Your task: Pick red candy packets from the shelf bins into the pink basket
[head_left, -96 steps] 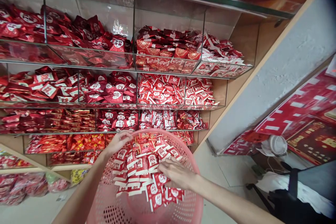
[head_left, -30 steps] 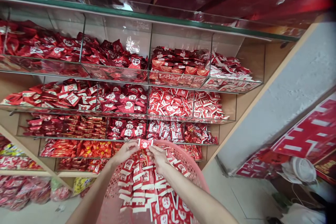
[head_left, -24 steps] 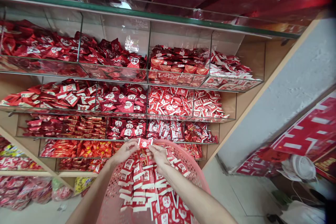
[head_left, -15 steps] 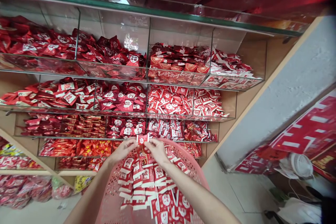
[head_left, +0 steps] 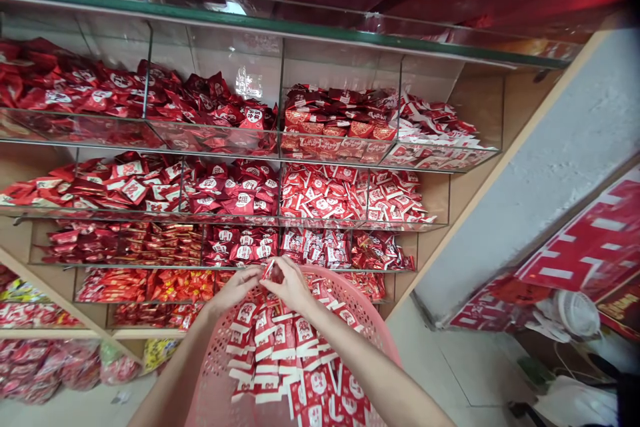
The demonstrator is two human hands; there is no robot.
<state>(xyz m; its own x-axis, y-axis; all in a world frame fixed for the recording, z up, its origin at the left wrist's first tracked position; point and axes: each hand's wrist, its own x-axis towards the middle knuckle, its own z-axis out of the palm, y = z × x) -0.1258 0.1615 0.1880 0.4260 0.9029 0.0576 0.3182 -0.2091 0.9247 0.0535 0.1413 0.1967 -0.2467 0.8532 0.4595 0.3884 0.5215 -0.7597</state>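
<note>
Above the far side of a pink perforated basket [head_left: 367, 310], my two hands meet at a small red-and-white candy packet [head_left: 269, 269]. My right hand [head_left: 291, 285] pinches it between thumb and fingers, and the packet is tilted, mostly edge-on. The fingertips of my left hand [head_left: 239, 287] are closed at its left side; their exact grip is partly hidden. Below both wrists, many similar red-and-white packets [head_left: 295, 347] lie in overlapping rows in the basket.
Glass-divided shelves [head_left: 320, 163] of red candy packets rise in front. A thick glass edge [head_left: 280, 23] crosses above. At right are a grey wall [head_left: 560, 120] and red printed packaging [head_left: 590, 233]. Bagged sweets [head_left: 77, 363] sit at lower left, beside the tiled floor [head_left: 450, 373].
The packet, held flat-on between both hands before, has turned edge-on and tilted. My right hand has rolled and shifted left, closer to my left hand.
</note>
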